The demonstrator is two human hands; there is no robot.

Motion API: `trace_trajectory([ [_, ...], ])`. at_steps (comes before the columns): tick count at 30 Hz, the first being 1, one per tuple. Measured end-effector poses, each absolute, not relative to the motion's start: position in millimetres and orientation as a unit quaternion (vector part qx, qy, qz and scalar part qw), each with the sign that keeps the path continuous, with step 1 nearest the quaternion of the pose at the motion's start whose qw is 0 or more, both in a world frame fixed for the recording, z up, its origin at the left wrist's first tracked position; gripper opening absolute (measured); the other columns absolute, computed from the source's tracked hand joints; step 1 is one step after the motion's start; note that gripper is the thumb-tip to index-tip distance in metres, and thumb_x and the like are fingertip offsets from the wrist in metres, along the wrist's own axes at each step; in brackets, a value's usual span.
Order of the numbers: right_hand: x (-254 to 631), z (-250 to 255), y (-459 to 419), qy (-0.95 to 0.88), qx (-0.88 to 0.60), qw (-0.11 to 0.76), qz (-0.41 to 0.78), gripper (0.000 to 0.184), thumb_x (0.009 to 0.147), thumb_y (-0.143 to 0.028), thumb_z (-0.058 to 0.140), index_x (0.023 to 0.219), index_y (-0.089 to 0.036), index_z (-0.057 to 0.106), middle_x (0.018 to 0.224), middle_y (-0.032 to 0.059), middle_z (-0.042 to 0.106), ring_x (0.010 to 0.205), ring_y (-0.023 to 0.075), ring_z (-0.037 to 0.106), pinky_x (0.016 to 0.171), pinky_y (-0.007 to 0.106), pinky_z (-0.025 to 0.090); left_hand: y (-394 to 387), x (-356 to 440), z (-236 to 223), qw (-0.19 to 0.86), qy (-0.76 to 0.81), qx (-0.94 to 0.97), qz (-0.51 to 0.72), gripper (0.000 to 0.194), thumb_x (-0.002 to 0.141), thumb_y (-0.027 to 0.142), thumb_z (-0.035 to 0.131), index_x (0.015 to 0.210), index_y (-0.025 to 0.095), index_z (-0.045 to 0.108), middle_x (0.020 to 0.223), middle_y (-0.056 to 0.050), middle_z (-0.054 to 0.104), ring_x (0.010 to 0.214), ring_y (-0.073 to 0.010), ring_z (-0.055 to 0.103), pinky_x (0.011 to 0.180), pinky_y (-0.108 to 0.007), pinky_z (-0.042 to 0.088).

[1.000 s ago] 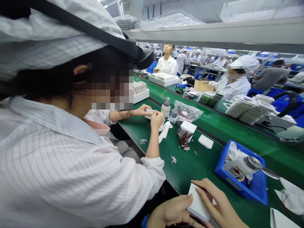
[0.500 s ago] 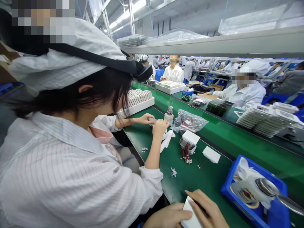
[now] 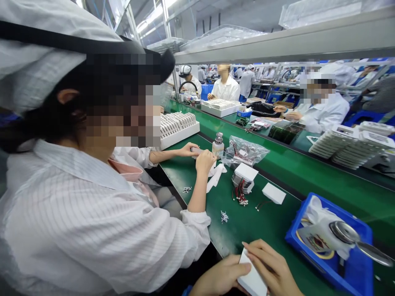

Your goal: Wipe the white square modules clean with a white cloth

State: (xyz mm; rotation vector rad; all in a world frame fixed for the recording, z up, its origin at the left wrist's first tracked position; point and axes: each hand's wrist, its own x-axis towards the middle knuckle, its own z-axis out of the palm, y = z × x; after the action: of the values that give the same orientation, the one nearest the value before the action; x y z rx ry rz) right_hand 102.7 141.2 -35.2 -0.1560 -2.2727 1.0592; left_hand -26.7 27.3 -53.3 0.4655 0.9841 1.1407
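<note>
At the bottom of the view my left hand [image 3: 219,274] grips the left side of a flat white rectangular block [image 3: 253,276], thumb laid on its top. My right hand [image 3: 274,265] is closed along the block's other side, its fingers bent over the far end and top. The underside is hidden by my hands. A similar white block with thin dark red wires [image 3: 274,193] lies on the green bench. Beyond it is a stack of such blocks [image 3: 246,172], with red and black wires and small white connectors hanging from it.
To my right is a blue bin [image 3: 325,269] with a metal-capped bottle [image 3: 321,238]. A co-worker [image 3: 101,222] sits close on my left, hands on a small item. Small white parts [image 3: 224,217], a plastic bag of wires [image 3: 245,151] and a white tray [image 3: 182,135] are on the bench.
My view has shifted slightly, and the co-worker's head has come further left and nearer. My hands keep hold of the white block, with more of its top showing now.
</note>
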Motion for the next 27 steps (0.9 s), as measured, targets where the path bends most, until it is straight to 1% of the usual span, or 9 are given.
trace_trajectory([
  [2, 101, -31, 140, -0.860, -0.050, 0.317, 0.396, 0.036, 0.093, -0.010, 0.055, 0.124, -0.025, 0.065, 0.089, 0.0055, 0.067, 0.078, 0.0142, 0.068, 0.067, 0.020, 0.057, 24, -27, -48, 0.695, 0.450, 0.216, 0.517, 0.057, 0.065, 0.063, 0.070, 0.091, 0.012, 0.067, 0.074, -0.001, 0.054, 0.069, -0.0143, 0.052, 0.075, -0.032, 0.047],
  [4, 101, -27, 139, -0.864, -0.044, 0.319, 0.388, 0.033, 0.092, -0.009, 0.056, 0.119, -0.024, 0.066, 0.089, 0.0055, 0.066, 0.078, 0.0141, 0.067, 0.067, 0.021, 0.057, 21, -31, -42, 0.677, 0.469, 0.265, 0.501, 0.052, 0.071, 0.062, 0.064, 0.090, 0.014, 0.065, 0.073, 0.001, 0.051, 0.068, -0.0130, 0.047, 0.071, -0.029, 0.044],
  [7, 103, -15, 135, -0.872, -0.050, 0.319, 0.367, 0.031, 0.091, -0.008, 0.056, 0.118, -0.022, 0.065, 0.093, 0.0069, 0.066, 0.082, 0.0150, 0.067, 0.069, 0.023, 0.057, 19, -39, -30, 0.639, 0.488, 0.366, 0.469, 0.042, 0.081, 0.057, 0.056, 0.080, 0.016, 0.063, 0.069, 0.002, 0.049, 0.065, -0.0125, 0.042, 0.067, -0.027, 0.039],
  [10, 105, 3, 130, -0.879, -0.067, 0.331, 0.338, 0.031, 0.091, -0.006, 0.056, 0.117, -0.020, 0.063, 0.099, 0.0090, 0.067, 0.088, 0.0161, 0.067, 0.073, 0.024, 0.058, 18, -46, -14, 0.614, 0.476, 0.427, 0.463, 0.035, 0.089, 0.050, 0.053, 0.080, 0.017, 0.063, 0.072, 0.003, 0.052, 0.070, -0.0131, 0.045, 0.071, -0.026, 0.040],
  [13, 101, 29, 126, -0.891, -0.076, 0.335, 0.298, 0.022, 0.090, -0.007, 0.057, 0.108, -0.019, 0.065, 0.104, 0.0101, 0.068, 0.094, 0.0175, 0.068, 0.079, 0.027, 0.058, 18, -51, 3, 0.589, 0.470, 0.468, 0.462, 0.031, 0.094, 0.041, 0.045, 0.083, 0.019, 0.064, 0.076, 0.004, 0.054, 0.075, -0.0125, 0.048, 0.075, -0.024, 0.040],
  [16, 93, 55, 126, -0.898, -0.065, 0.347, 0.263, 0.017, 0.091, -0.007, 0.058, 0.102, -0.018, 0.064, 0.098, 0.0082, 0.070, 0.088, 0.0166, 0.068, 0.076, 0.027, 0.058, 20, -54, 13, 0.569, 0.465, 0.495, 0.464, 0.030, 0.095, 0.038, 0.044, 0.080, 0.018, 0.062, 0.074, 0.004, 0.052, 0.073, -0.0121, 0.047, 0.073, -0.023, 0.041],
  [20, 88, 74, 122, -0.912, -0.051, 0.325, 0.244, 0.016, 0.091, -0.007, 0.058, 0.102, -0.018, 0.063, 0.097, 0.0071, 0.070, 0.085, 0.0157, 0.067, 0.074, 0.029, 0.057, 16, -55, 20, 0.523, 0.478, 0.507, 0.491, 0.036, 0.094, 0.045, 0.046, 0.076, 0.015, 0.058, 0.070, 0.002, 0.050, 0.068, -0.0126, 0.044, 0.065, -0.023, 0.041],
  [23, 88, 76, 116, -0.911, -0.049, 0.323, 0.250, 0.016, 0.092, -0.008, 0.058, 0.102, -0.018, 0.062, 0.098, 0.0068, 0.070, 0.085, 0.0150, 0.067, 0.073, 0.028, 0.057, 9, -52, 28, 0.519, 0.480, 0.503, 0.497, 0.037, 0.094, 0.044, 0.046, 0.075, 0.015, 0.059, 0.070, 0.001, 0.054, 0.066, -0.0121, 0.046, 0.063, -0.022, 0.042],
  [27, 88, 76, 111, -0.903, -0.058, 0.331, 0.267, 0.018, 0.090, -0.007, 0.060, 0.105, -0.018, 0.063, 0.094, 0.0069, 0.072, 0.083, 0.0157, 0.068, 0.071, 0.028, 0.058, 2, -50, 37, 0.525, 0.477, 0.497, 0.500, 0.033, 0.095, 0.035, 0.045, 0.078, 0.015, 0.065, 0.074, 0.002, 0.061, 0.069, -0.0106, 0.052, 0.067, -0.019, 0.045],
])
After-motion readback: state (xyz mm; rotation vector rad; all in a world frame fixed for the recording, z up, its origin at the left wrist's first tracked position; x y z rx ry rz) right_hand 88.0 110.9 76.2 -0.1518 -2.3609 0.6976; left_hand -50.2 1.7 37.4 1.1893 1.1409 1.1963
